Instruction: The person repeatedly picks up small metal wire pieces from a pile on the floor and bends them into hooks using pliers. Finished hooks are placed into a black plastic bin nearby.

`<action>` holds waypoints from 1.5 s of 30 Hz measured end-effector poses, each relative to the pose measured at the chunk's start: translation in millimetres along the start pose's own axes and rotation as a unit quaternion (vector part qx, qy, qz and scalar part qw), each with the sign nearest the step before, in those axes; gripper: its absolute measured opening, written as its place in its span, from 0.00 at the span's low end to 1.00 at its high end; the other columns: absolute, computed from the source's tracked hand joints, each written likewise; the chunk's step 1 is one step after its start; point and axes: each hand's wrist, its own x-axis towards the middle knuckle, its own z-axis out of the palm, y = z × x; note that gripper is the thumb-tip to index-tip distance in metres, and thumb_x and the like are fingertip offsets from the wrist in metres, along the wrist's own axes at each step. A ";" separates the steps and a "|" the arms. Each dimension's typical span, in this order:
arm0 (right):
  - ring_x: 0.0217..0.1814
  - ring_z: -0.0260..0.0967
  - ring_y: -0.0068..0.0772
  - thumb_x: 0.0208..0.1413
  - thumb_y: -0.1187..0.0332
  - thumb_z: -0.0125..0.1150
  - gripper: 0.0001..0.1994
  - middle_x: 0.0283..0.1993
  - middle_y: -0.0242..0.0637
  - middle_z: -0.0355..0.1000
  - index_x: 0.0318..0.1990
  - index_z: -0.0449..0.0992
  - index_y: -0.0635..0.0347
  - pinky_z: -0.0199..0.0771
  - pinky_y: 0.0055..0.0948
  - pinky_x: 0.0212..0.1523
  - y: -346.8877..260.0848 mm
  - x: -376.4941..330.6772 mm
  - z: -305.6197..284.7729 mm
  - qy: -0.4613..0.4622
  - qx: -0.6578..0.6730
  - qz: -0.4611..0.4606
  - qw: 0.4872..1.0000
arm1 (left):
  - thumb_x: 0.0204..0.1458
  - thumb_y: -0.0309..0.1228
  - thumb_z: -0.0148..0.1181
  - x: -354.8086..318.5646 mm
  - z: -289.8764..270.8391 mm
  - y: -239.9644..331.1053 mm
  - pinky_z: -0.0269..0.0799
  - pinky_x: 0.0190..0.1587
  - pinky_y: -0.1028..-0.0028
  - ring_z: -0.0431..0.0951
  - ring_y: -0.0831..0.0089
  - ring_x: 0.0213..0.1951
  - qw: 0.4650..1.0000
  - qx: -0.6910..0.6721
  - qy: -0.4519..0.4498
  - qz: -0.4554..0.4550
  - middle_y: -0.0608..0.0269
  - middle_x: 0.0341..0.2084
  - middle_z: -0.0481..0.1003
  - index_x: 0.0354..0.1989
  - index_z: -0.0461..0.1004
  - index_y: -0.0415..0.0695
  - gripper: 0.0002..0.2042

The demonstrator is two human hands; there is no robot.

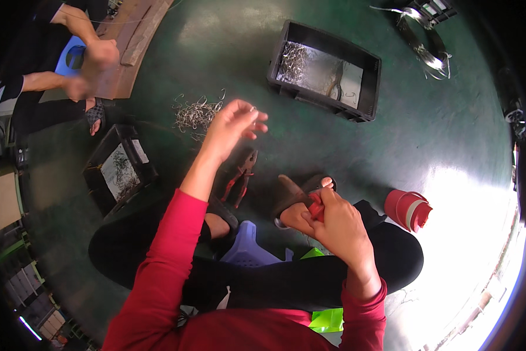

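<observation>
Red-handled tool (pixel 316 207), raised above the green floor (pixel 234 58), between pliers (pixel 245 171) and a red bucket (pixel 397 206); its long axis slants, the apparent brown end pointing forward-left. The right hand (pixel 342 227) is closed around its handle. The left hand (pixel 238 124), fingers partly spread, pinches a small piece, unidentifiable. Beyond: heaped metal hooks (pixel 196 114); a black crate (pixel 371 88), more hooks at its left end. Light whitens the floor's right edge; a co-worker's hands (pixel 102 54) work near its far-left corner.

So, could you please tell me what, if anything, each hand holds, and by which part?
The right hand grips a red-handled tool by its handle; whether the left hand holds anything cannot be told.
</observation>
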 end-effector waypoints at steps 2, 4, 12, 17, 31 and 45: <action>0.40 0.74 0.50 0.51 0.65 0.65 0.16 0.36 0.50 0.75 0.42 0.72 0.65 0.71 0.39 0.42 -3.3 -1.9 -4.2 -0.013 0.053 0.003 0.998 | 0.59 0.30 0.56 -25.2 16.8 29.2 0.73 0.34 0.77 0.80 0.72 0.34 0.999 0.036 -0.014 -0.004 0.59 0.34 0.78 0.39 0.70 0.43 0.05; 0.40 0.75 0.46 0.52 0.63 0.65 0.17 0.36 0.50 0.76 0.43 0.73 0.66 0.71 0.35 0.42 -6.7 -4.2 -8.3 -0.044 0.122 0.013 0.991 | 0.59 0.29 0.56 -48.3 29.9 48.4 0.73 0.31 0.78 0.80 0.72 0.32 0.999 0.044 -0.026 0.012 0.58 0.34 0.78 0.42 0.71 0.40 0.07; 0.33 0.73 0.35 0.51 0.61 0.66 0.18 0.29 0.42 0.76 0.43 0.73 0.65 0.66 0.30 0.45 -14.5 -16.6 -8.6 -0.085 0.153 -0.059 0.983 | 0.58 0.24 0.56 -127.0 49.8 69.0 0.78 0.35 0.77 0.81 0.71 0.30 0.990 0.118 0.018 0.078 0.56 0.34 0.79 0.46 0.76 0.34 0.10; 0.27 0.73 0.35 0.50 0.59 0.66 0.18 0.23 0.39 0.75 0.41 0.73 0.63 0.63 0.31 0.47 -15.6 -17.4 -4.1 -0.081 0.168 -0.082 0.979 | 0.59 0.24 0.55 -142.4 49.3 74.0 0.77 0.31 0.77 0.80 0.73 0.28 0.992 0.098 -0.001 0.082 0.58 0.31 0.78 0.46 0.76 0.35 0.10; 0.22 0.70 0.31 0.52 0.58 0.65 0.16 0.18 0.35 0.71 0.39 0.72 0.62 0.64 0.30 0.38 -29.8 -21.4 -3.9 -0.084 0.146 -0.106 0.980 | 0.58 0.26 0.55 -152.8 40.3 82.9 0.74 0.25 0.79 0.78 0.74 0.22 0.998 0.020 -0.053 -0.012 0.60 0.26 0.75 0.44 0.77 0.33 0.10; 0.29 0.70 0.38 0.51 0.62 0.66 0.16 0.25 0.43 0.72 0.38 0.71 0.64 0.66 0.32 0.41 -26.2 -16.0 7.5 -0.052 0.120 -0.105 0.986 | 0.60 0.26 0.51 -150.4 39.1 73.7 0.72 0.24 0.81 0.77 0.76 0.21 0.996 0.066 -0.051 0.024 0.63 0.22 0.75 0.45 0.76 0.35 0.10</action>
